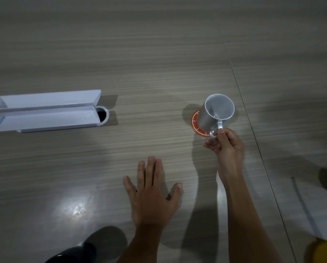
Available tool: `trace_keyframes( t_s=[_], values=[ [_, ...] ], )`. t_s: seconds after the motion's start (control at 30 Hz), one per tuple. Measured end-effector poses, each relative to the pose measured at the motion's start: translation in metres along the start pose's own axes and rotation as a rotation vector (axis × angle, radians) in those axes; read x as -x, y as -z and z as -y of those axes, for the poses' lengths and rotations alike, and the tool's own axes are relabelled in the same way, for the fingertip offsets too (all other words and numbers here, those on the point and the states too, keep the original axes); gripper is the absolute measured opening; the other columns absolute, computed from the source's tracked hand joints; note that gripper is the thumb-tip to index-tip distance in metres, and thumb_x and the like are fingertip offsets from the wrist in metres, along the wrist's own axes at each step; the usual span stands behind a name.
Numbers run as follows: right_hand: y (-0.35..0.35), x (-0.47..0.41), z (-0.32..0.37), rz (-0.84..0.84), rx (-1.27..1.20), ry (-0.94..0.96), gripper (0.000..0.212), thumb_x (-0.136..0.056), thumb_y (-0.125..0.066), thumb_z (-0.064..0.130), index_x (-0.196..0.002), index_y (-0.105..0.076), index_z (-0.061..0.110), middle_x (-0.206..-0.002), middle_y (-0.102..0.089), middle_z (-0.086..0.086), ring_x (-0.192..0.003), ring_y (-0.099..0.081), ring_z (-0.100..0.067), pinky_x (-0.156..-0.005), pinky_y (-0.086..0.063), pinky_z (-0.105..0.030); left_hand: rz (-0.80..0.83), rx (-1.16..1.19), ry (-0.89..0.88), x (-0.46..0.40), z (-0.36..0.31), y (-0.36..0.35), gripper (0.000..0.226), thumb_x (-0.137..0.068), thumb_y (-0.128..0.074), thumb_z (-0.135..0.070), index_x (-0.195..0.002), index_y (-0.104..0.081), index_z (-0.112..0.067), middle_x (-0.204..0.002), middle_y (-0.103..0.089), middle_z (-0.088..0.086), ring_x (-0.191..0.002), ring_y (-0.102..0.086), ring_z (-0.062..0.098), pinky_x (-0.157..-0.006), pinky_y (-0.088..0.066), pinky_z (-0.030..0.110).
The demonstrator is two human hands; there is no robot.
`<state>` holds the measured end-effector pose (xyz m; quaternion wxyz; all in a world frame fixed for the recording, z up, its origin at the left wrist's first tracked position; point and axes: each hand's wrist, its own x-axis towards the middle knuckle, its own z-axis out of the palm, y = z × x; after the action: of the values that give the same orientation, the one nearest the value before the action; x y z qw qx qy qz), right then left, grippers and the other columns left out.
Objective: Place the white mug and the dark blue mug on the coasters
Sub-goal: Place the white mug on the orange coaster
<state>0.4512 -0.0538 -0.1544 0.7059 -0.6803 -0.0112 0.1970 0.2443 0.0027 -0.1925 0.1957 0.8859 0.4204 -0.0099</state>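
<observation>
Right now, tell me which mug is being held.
The white mug: the right hand pinches its handle over the orange coaster. The dark mug, at the bottom edge, is untouched; the left hand lies flat.

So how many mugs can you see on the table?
2. The white mug is over the orange coaster, its handle held by the right hand. The dark blue mug sits at the bottom edge, partly cut off. Others may be out of view.

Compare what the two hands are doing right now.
The right hand is closed on the handle of the white ceramic mug, which is over the round orange coaster; the left hand holds nothing. The right hand's fingers are curled; the left hand's fingers are spread, palm down over the wooden table. Both are bare.
</observation>
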Motion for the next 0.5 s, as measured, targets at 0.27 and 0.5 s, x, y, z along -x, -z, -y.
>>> trace_keyframes(
  t_s=[0.27,0.5],
  values=[
    [0.0010,-0.0026,-0.0078,0.016,-0.020,-0.002,0.034,-0.101,-0.054,0.008,-0.073,-0.070,0.020,-0.079,-0.055,-0.015,-0.057,-0.063,-0.015,-0.064,-0.060,-0.032,0.003,-0.004,0.001,0.0007,-0.0001,-0.0010,0.086,-0.086,-0.042,-0.069,-0.156,-0.026,-0.021,-0.167,-0.022,-0.001,-0.155,-0.012,0.025,-0.117,-0.009,0.071],
    [0.0046,0.0000,-0.0075,0.002,0.030,0.010,0.018,-0.100,-0.057,0.012,-0.086,-0.068,0.013,-0.084,-0.058,-0.020,-0.059,-0.061,-0.016,-0.064,-0.059,-0.033,0.021,-0.037,-0.002,0.0016,0.0016,-0.0032,0.087,-0.087,-0.040,-0.070,-0.157,-0.022,-0.021,-0.168,-0.018,-0.001,-0.155,-0.009,0.025,-0.117,-0.007,0.070]
  ],
)
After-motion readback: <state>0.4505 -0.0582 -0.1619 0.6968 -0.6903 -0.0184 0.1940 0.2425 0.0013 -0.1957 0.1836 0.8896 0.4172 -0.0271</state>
